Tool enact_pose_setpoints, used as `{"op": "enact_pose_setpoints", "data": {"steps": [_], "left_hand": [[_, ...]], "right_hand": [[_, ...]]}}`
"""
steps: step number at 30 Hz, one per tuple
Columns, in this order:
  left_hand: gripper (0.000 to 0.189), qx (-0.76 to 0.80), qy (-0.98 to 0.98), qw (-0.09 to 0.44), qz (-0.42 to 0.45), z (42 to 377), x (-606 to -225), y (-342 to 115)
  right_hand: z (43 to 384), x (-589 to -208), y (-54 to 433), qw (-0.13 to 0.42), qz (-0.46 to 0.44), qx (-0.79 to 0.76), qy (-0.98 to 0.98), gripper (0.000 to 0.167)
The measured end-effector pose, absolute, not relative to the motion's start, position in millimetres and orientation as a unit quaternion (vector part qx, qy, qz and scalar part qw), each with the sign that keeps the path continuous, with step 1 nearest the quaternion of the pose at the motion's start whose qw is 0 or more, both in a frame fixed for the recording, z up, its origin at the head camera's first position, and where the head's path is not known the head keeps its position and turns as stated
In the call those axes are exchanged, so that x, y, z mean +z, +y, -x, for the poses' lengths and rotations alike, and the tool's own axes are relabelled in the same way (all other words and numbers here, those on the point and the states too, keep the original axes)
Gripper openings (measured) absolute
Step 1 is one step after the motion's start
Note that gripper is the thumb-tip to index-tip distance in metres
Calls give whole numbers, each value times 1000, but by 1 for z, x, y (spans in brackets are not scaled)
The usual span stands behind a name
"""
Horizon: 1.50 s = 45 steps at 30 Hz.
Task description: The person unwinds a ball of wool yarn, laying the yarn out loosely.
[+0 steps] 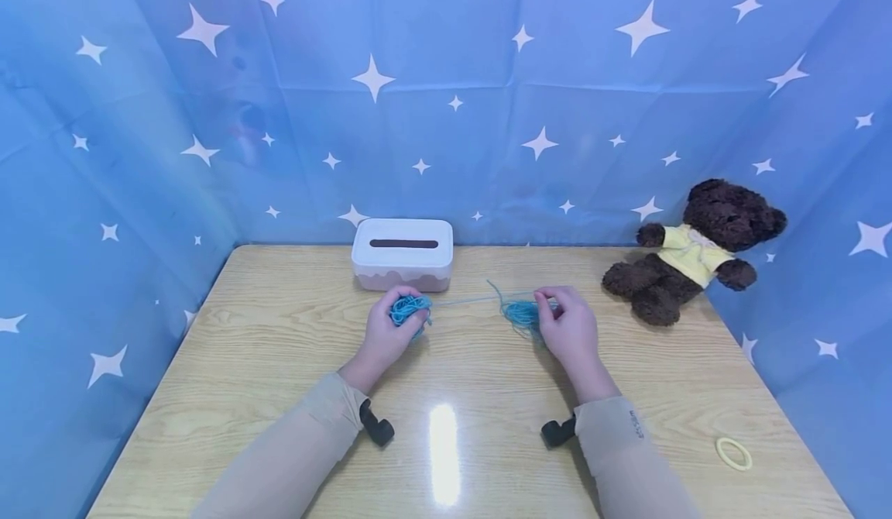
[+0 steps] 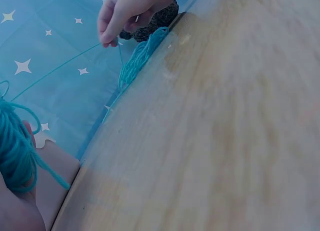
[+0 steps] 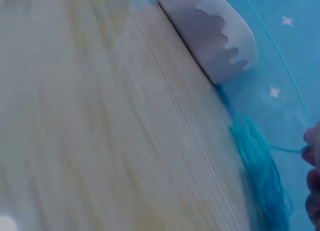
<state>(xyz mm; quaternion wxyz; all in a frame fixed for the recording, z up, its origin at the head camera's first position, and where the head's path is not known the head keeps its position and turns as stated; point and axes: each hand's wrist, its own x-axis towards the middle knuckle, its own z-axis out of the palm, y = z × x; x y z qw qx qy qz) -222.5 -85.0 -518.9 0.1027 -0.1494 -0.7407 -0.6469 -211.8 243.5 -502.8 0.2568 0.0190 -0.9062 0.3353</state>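
Note:
A bundle of turquoise yarn [image 1: 409, 310] sits in my left hand [image 1: 387, 331], its fingers and thumb curled round it. One strand [image 1: 474, 300] stretches from that bundle across to my right hand [image 1: 570, 330], which pinches it between thumb and fingertips. Under and beside the right hand, a second, looser pile of the same yarn [image 1: 521, 314] lies on the table, a loose end sticking up at its left. In the left wrist view the held bundle [image 2: 17, 146] fills the left edge. The right wrist view shows the pile [image 3: 260, 171] below the pinched strand.
A white-topped tissue box [image 1: 403, 256] stands at the table's back, just behind my left hand. A dark brown teddy bear [image 1: 686, 259] in a yellow shirt leans at the back right. Near the right front lies a pale yellow ring [image 1: 734, 454]. A blue starry curtain surrounds the wooden table [image 1: 279, 333].

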Motion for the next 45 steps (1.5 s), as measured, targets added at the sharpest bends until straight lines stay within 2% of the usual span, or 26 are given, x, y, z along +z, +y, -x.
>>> {"op": "enact_pose_setpoints", "data": {"steps": [7,17,24,26,28,31,35,39,45], "left_hand": [[27,-646,-743,106,142,221,-516,-85],[25,-647,-740,121,141,222,-516,-85],[25,-648,-739,120,139,222,-516,-86],[25,-646,-740,120,143,222,-518,-86],[26,-647,-739,119,147,223,-519,-86],[26,-649,-737,116,151,223,-519,-86],[26,-649,-737,112,151,223,-520,-86],[28,-645,-739,112,156,224,-519,-87],[28,-642,-740,109,168,224,-519,-86]], "right_hand": [[211,-506,269,240,11,307,-921,24],[205,-506,294,144,94,270,-947,33],[203,-502,297,69,118,255,-957,39],[202,-499,293,66,123,254,-957,41],[201,-495,286,87,126,259,-954,42],[199,-490,269,149,100,280,-943,40],[197,-485,233,209,-15,320,-924,31],[195,-484,192,180,-122,358,-908,29],[199,-487,144,102,-149,406,-896,32]]}}
